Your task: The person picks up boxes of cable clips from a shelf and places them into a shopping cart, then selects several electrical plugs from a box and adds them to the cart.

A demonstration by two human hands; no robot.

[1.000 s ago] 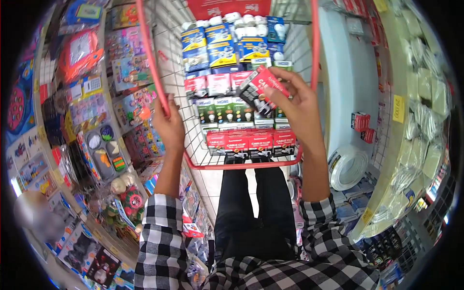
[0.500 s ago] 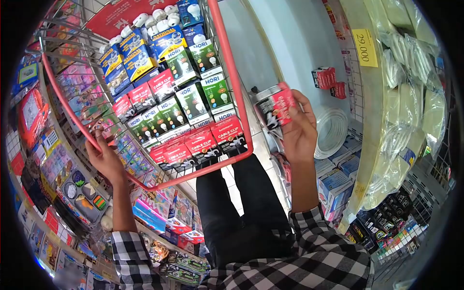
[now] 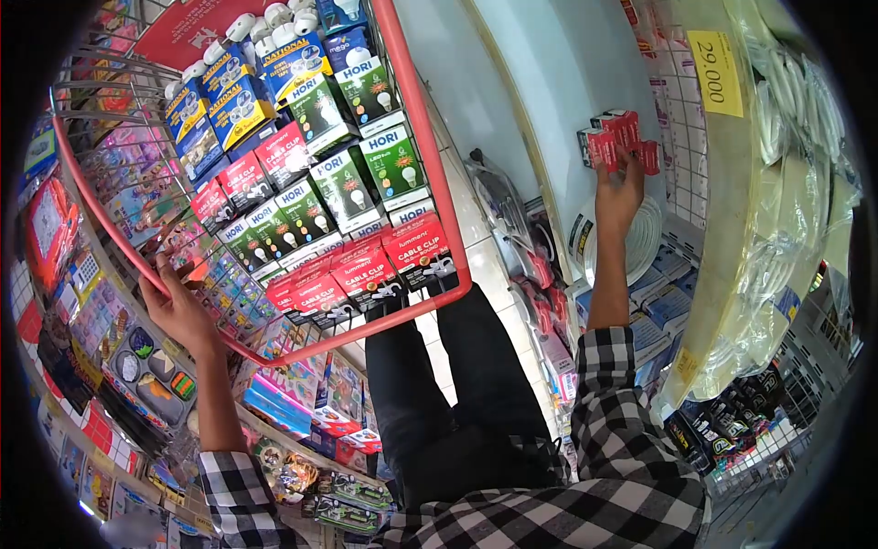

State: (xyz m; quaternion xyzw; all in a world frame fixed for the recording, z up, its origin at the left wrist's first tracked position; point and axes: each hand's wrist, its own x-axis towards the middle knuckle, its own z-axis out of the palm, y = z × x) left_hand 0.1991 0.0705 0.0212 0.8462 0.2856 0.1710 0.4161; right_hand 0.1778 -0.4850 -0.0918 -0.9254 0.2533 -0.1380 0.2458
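My left hand (image 3: 178,311) is wrapped round the red rim of a shopping cart (image 3: 366,330) at its left side. At the light grey shelf on the right, my right hand (image 3: 619,194) grips a small red-and-white cable clip box (image 3: 598,146) between thumb and fingers. Other red boxes (image 3: 649,157) stand right beside it, touching or nearly so. Inside the cart are several red cable clip boxes (image 3: 419,245), green-and-white HORI bulb boxes (image 3: 391,163), blue-and-yellow NATIONAL tape boxes (image 3: 240,110) and white fittings (image 3: 265,41) at the far end.
A coil of white cable (image 3: 631,252) lies on the shelf near my right forearm. Clear-bagged goods (image 3: 796,201) hang at far right by a yellow price tag (image 3: 716,73). Packaged toys (image 3: 151,375) line the left. Bagged items (image 3: 512,215) stand between cart and shelf.
My right hand has moved right and up, carrying the cable clip box from beside the cart to the red boxes on the shelf. My left hand stays on the cart rim.
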